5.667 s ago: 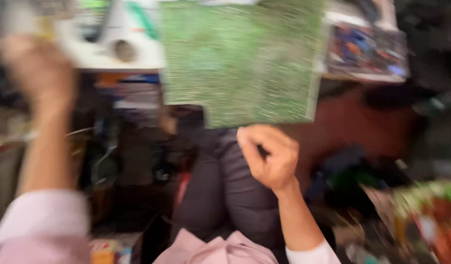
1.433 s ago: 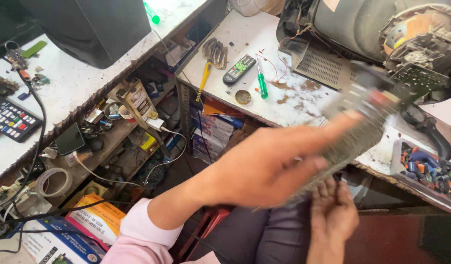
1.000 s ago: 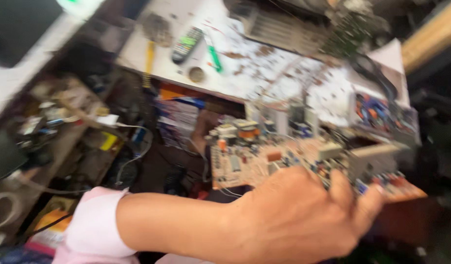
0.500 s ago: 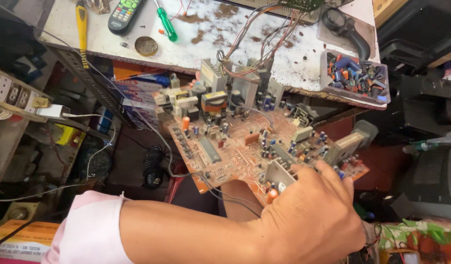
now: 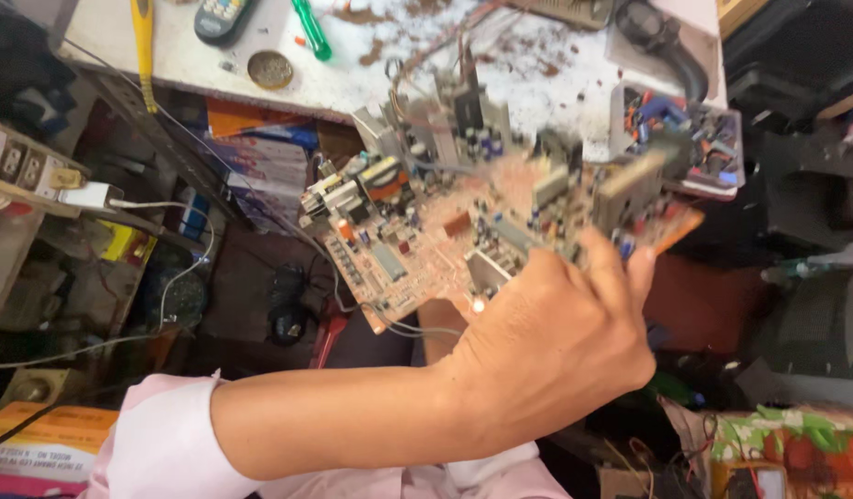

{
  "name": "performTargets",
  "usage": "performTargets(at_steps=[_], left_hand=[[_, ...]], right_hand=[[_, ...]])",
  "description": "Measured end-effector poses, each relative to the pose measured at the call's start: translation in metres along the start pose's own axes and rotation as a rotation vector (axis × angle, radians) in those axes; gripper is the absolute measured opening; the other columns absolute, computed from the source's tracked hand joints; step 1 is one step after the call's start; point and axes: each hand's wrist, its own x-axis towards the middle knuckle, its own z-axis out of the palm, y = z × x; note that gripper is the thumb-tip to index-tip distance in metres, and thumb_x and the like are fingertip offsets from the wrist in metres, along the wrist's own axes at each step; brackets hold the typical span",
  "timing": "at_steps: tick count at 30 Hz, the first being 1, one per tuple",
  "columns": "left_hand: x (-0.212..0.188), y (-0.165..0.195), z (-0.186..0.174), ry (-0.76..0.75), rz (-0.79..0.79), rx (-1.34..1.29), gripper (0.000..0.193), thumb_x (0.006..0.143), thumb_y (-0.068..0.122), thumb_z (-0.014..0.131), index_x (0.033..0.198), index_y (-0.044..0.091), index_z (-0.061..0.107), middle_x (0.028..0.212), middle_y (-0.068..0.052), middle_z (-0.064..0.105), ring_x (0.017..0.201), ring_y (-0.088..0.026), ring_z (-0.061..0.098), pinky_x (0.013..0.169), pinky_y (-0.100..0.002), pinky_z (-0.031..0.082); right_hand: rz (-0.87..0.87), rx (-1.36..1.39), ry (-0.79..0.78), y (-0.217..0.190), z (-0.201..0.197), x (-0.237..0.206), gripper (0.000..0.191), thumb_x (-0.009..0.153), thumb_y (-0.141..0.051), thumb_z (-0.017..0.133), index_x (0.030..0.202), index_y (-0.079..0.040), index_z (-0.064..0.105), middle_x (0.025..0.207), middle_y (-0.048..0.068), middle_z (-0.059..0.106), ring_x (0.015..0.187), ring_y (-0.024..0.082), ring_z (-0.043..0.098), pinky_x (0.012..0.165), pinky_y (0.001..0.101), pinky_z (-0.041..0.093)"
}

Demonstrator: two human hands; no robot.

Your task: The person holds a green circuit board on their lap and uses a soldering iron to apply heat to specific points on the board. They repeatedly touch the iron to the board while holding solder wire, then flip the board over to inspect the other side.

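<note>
- One left hand (image 5: pixel 547 356) holds the circuit board (image 5: pixel 463 240) above the lap, fingers (image 5: pixel 604 268) pinching its near edge.
- Component side up, its long axis runs left-right, right end blurred near the counter (image 5: pixel 353 79).
- Right hand hidden.

Left hand (image 5: pixel 551 356) raised, fingers (image 5: pixel 604 263) curled (gripping)

I saw the circuit board (image 5: pixel 463 231) held before the table (image 5: pixel 371 83); on it, remote (image 5: pixel 219 17) left of screwdriver (image 5: pixel 309 28), parts tray (image 5: pixel 699 139) right.
</note>
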Motion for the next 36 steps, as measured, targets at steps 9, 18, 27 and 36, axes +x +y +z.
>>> performTargets(at_steps=[9, 18, 27, 36], left_hand=[[-0.023, 0.034, 0.044, -0.090, 0.062, 0.056, 0.042, 0.091, 0.019, 0.056, 0.122, -0.006, 0.070, 0.107, -0.029, 0.072, 0.084, -0.031, 0.069, 0.069, -0.039, 0.055], [-0.098, 0.086, 0.163, -0.094, 0.113, 0.195, 0.050, 0.094, 0.024, 0.052, 0.125, -0.012, 0.068, 0.120, -0.034, 0.068, 0.096, -0.041, 0.068, 0.081, -0.037, 0.055], [-0.132, 0.087, 0.203, 0.004, 0.025, -0.163, 0.044, 0.093, 0.022, 0.056, 0.122, -0.006, 0.070, 0.140, -0.022, 0.059, 0.122, -0.033, 0.060, 0.105, -0.040, 0.053], [-0.236, 0.075, 0.160, -0.320, -1.077, -1.186, 0.022, 0.092, 0.019, 0.083, 0.090, 0.001, 0.072, 0.088, -0.012, 0.070, 0.071, -0.022, 0.067, 0.066, -0.036, 0.057]], right_hand=[[-0.015, -0.010, 0.010, -0.012, -0.032, -0.030, 0.021, 0.108, -0.020, 0.052, 0.119, -0.007, 0.064, 0.134, 0.015, 0.067, 0.126, 0.031, 0.062, 0.112, 0.0455, 0.050], [-0.106, 0.061, 0.096, -0.045, -0.049, -0.069, 0.012, 0.108, -0.019, 0.057, 0.115, -0.012, 0.064, 0.139, 0.017, 0.065, 0.129, 0.033, 0.061, 0.109, 0.0492, 0.047], [-0.209, -0.079, 0.086, -0.032, -0.048, -0.059, 0.013, 0.106, -0.016, 0.061, 0.118, -0.010, 0.061, 0.140, 0.018, 0.064, 0.135, 0.032, 0.061, 0.123, 0.0486, 0.050], [-0.476, -0.271, 0.276, -0.021, -0.073, -0.075, 0.010, 0.108, -0.004, 0.068, 0.117, -0.001, 0.067, 0.101, 0.010, 0.070, 0.085, 0.019, 0.065, 0.071, 0.0274, 0.054]])
